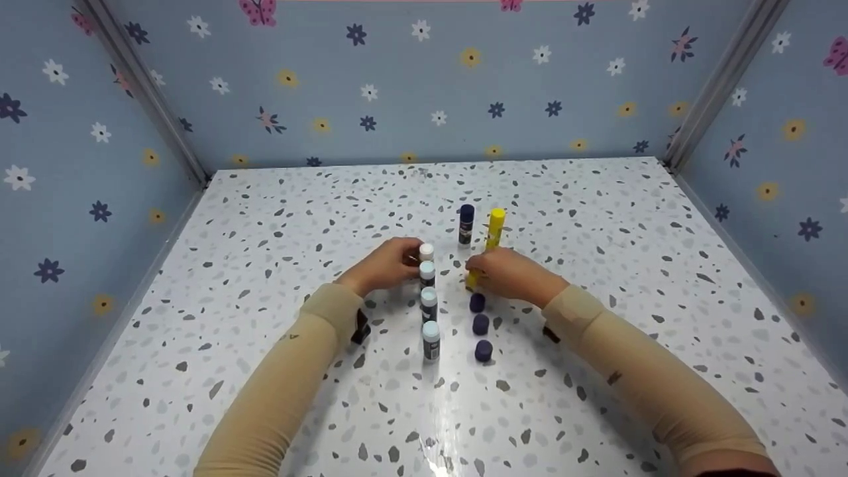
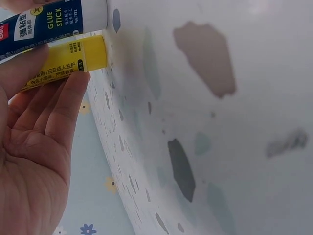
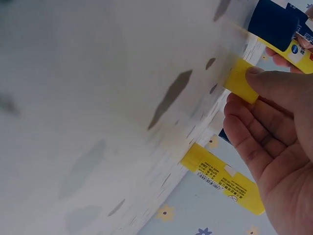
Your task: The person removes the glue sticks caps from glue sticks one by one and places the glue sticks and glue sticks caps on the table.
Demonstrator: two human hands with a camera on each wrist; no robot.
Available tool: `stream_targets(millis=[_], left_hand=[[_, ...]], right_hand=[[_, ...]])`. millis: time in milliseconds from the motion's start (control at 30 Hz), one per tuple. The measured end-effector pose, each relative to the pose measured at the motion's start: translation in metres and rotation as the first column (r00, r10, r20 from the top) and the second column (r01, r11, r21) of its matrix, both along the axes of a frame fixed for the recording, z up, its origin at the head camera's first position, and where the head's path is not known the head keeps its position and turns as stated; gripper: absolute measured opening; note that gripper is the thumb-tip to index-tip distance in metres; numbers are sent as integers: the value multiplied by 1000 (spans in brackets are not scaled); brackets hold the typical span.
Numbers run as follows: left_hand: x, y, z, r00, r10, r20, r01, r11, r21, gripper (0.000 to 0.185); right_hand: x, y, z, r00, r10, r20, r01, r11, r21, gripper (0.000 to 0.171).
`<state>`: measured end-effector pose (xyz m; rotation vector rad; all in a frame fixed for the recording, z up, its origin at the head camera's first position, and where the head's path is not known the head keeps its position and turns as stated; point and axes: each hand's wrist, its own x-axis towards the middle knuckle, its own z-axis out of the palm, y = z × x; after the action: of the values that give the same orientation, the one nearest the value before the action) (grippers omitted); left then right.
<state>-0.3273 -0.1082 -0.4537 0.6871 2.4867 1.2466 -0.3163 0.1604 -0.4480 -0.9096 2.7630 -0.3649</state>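
Note:
My left hand [image 1: 387, 265] grips an uncapped yellow glue stick [image 2: 63, 61] with a white top [image 1: 426, 252], at the far end of a row. Nearer me in that row stand uncapped blue glue sticks [image 1: 429, 305] with pale tops, one right beside the yellow one in the left wrist view. Across a narrow gap, my right hand [image 1: 517, 275] pinches a yellow cap [image 3: 242, 81] between thumb and fingers, low at the tabletop. Three dark blue caps [image 1: 481, 324] line up nearer me from it. Behind the right hand stands another yellow glue stick [image 1: 495, 228], upright.
A capped dark blue glue stick [image 1: 466, 225] stands left of the rear yellow one. The speckled white table [image 1: 298, 212] is bounded by flower-patterned panels [image 1: 397, 79] at the back and both sides.

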Motion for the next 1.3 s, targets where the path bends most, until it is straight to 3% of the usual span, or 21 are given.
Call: stream_targets(millis=[167, 467, 667, 800, 1100, 1300], left_hand=[[0, 0, 1, 1000, -9, 1, 9, 1000, -1, 26], [2, -2, 1, 1000, -29, 6, 29, 999, 34, 29], [4, -9, 6, 1000, -16, 16, 16, 1000, 4, 39], [5, -16, 9, 1000, 11, -13, -11, 1000, -25, 40], [9, -30, 11, 979, 137, -150, -156, 980, -122, 36], [14, -32, 12, 951, 175, -256, -227, 955, -190, 37]], right_hand=[[-1, -1, 1, 1000, -10, 11, 10, 1000, 15, 25], [0, 1, 4, 998, 50, -45, -49, 999, 5, 26], [3, 4, 16, 999, 37, -20, -37, 999, -12, 37], [4, 7, 28, 997, 43, -64, -46, 998, -44, 37], [2, 16, 47, 970, -98, -222, 69, 988, -138, 40], [-4, 18, 52, 943, -235, -236, 193, 963, -189, 46]])
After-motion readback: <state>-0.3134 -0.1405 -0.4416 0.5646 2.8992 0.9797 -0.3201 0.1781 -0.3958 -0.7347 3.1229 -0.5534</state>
